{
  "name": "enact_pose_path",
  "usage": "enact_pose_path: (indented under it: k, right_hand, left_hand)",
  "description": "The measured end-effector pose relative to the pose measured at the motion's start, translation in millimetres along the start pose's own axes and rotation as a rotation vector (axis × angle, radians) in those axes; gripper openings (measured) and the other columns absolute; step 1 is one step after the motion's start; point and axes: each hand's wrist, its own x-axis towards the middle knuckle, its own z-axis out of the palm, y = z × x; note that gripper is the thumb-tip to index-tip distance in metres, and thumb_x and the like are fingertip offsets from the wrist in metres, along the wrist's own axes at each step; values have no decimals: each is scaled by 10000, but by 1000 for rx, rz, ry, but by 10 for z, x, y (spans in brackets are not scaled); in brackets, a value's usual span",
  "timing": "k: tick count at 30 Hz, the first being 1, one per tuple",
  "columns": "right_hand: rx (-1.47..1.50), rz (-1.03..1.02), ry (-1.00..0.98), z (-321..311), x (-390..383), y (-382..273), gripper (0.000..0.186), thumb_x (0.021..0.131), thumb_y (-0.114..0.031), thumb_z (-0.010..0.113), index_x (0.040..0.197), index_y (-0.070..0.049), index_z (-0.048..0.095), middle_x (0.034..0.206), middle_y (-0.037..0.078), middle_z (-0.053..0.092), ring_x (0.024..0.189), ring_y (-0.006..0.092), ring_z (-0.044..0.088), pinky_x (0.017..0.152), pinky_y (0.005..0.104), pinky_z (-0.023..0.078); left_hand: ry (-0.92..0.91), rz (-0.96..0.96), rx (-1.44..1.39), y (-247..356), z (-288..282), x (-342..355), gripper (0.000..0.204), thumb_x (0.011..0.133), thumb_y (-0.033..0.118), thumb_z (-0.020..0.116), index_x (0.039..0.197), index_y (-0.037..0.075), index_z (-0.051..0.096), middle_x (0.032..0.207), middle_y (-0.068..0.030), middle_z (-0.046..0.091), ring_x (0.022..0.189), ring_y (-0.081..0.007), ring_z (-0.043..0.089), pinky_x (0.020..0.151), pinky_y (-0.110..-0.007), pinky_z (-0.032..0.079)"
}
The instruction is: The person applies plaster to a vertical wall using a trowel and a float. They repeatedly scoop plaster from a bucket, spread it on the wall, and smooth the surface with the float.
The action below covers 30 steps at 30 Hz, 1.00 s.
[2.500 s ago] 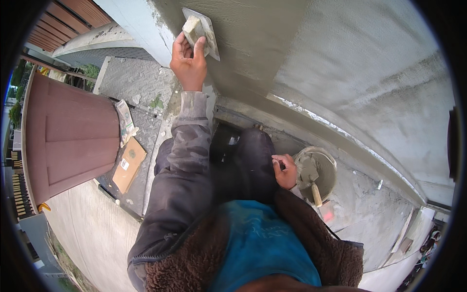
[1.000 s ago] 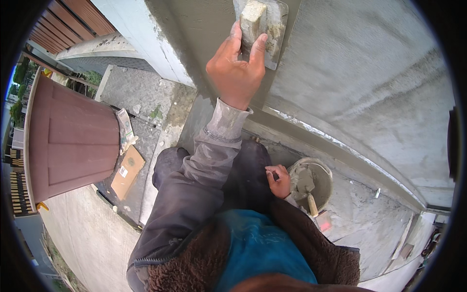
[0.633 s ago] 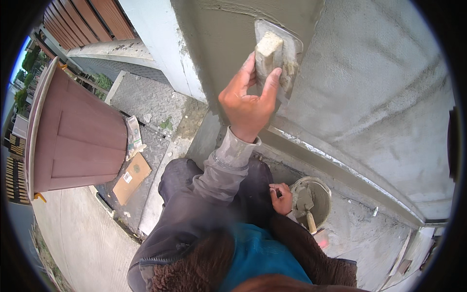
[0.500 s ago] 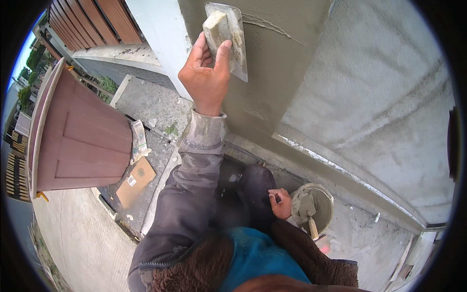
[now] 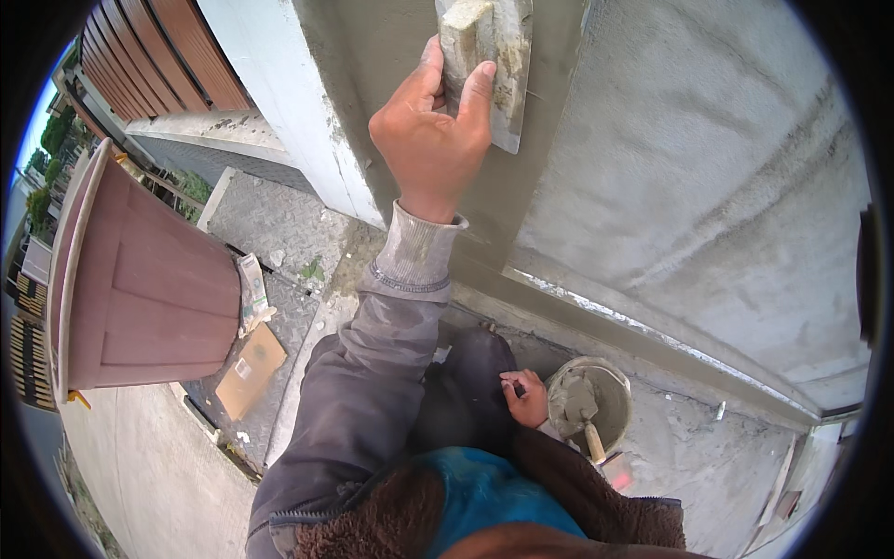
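Observation:
My left hand (image 5: 436,140) grips the worn, pale block handle of a plastering trowel (image 5: 510,93). Its thin rectangular plate lies against a band of wet grey-brown plaster (image 5: 372,56) on the wall, and the top of the trowel is cut off by the picture's upper edge. My right hand (image 5: 527,399) rests by my bent knee, its fingers curled in with nothing visible in them. Just right of that hand stands a bucket (image 5: 615,396) with grey mortar inside. A small trowel with a wooden handle (image 5: 594,442) leans in the bucket, its blade in the mortar.
A large reddish-brown tub (image 5: 154,279) stands on the left. Beside it lie a flattened piece of cardboard (image 5: 250,371) and a crumpled wrapper (image 5: 252,291). A rough grey wall (image 5: 689,186) rises on the right above a ledge (image 5: 652,335). Brown slats (image 5: 154,56) show at upper left.
My left hand has slid the plastering trowel rightward and slightly up across the plaster. The view has shifted a little too. My right hand stays by the knee beside the bucket.

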Motion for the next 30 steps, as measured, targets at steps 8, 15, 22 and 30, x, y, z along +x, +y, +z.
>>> enact_pose_path:
  k: [8,15,22,30]
  right_hand:
    - [-13,-43,16,-32,-14,23,156,862,-68,714,1014,-87,745,859,91,677,819,312,641,756,409,501]
    - [18,21,3,27,-11,48,134,868,-75,721,998,-87,751,890,92,701,831,295,660,778,393,514]
    - [26,-22,-27,167,13,-31,147,847,-67,734,985,-105,767,833,69,687,781,253,656,738,373,517]
    - [9,19,18,46,-52,-28,140,859,-90,726,994,-102,761,827,79,681,793,273,654,745,390,517]
  left_hand:
    - [-118,75,-11,747,324,-478,484,827,168,837,1217,-79,693,909,-178,751,740,-219,746,625,-306,570]
    - [6,-93,-203,284,-347,172,425,894,92,783,1253,-102,664,989,-187,773,853,-199,762,736,-293,608]
    - [22,-22,172,-240,-479,832,493,889,202,810,1256,-96,672,954,-156,784,831,-145,755,729,-261,595]
    - [-123,103,68,549,171,224,504,832,198,847,1211,-99,695,901,-183,780,765,-171,766,662,-278,606]
